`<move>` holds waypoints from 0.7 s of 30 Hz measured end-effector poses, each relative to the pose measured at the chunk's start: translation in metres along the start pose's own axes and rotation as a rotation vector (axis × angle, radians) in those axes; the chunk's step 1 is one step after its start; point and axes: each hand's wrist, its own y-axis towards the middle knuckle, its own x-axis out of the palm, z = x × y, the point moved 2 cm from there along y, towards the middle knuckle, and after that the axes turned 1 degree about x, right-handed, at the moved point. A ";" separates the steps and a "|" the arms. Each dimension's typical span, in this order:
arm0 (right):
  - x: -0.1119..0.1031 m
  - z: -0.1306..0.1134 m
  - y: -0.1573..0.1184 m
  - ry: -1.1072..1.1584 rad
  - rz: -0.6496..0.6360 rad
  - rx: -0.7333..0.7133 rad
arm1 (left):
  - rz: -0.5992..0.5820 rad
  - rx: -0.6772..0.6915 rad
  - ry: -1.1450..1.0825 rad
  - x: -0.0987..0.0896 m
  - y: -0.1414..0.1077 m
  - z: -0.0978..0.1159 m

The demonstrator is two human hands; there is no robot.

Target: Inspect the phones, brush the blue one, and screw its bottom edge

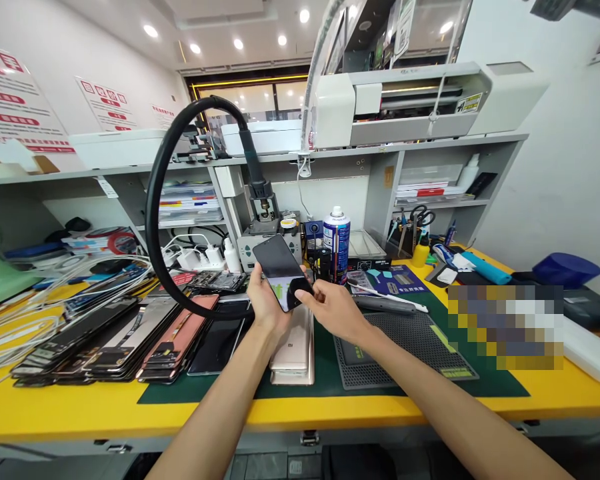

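Around the hands the bench is crowded: a thick black hose (153, 220) loops from an upright handle (254, 160) and sweeps down on the left, crossing in front of the shelf (460, 145) and over a pink-backed panel (193, 327) and a dark phone (217, 343). Further left lie stacks of screen panels (123, 340) and a tangle of white cables (10, 327). A blue spray can (336, 247) stands just beyond the right hand (333, 307), with a yellow bottle (421, 253) and scissors (422, 215) farther right. The right forearm passes in front of a grey perforated pad (405, 343) on the green mat (215, 393), hiding part of it, while the left forearm partly covers the dark phone. Between the forearms a gold phone (295, 353) lies on the mat, its upper part hidden by the hands. Part of the bench at the right is pixelated, so what lies there cannot be told.

The held phone (276, 257) is raised above the gold one, tilted, its top end leaning left. Its face is dark grey above, with a paler band and green marks lower down. The left hand (267, 310) is closed around its lower part; the right is loosely curled, thumb over the lower right of the screen, though whether it presses the glass cannot be told
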 end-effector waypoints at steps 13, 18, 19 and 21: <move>-0.005 -0.003 0.000 -0.017 -0.101 0.010 | 0.048 -0.012 0.017 -0.001 0.000 0.002; -0.009 -0.002 0.000 0.090 -0.166 0.031 | 0.011 -0.028 0.028 -0.001 0.000 0.004; -0.009 -0.002 0.000 0.105 -0.160 0.034 | 0.010 -0.031 0.025 0.000 0.000 0.004; -0.010 -0.002 0.000 0.119 -0.142 0.046 | 0.010 -0.035 0.018 0.001 -0.001 0.005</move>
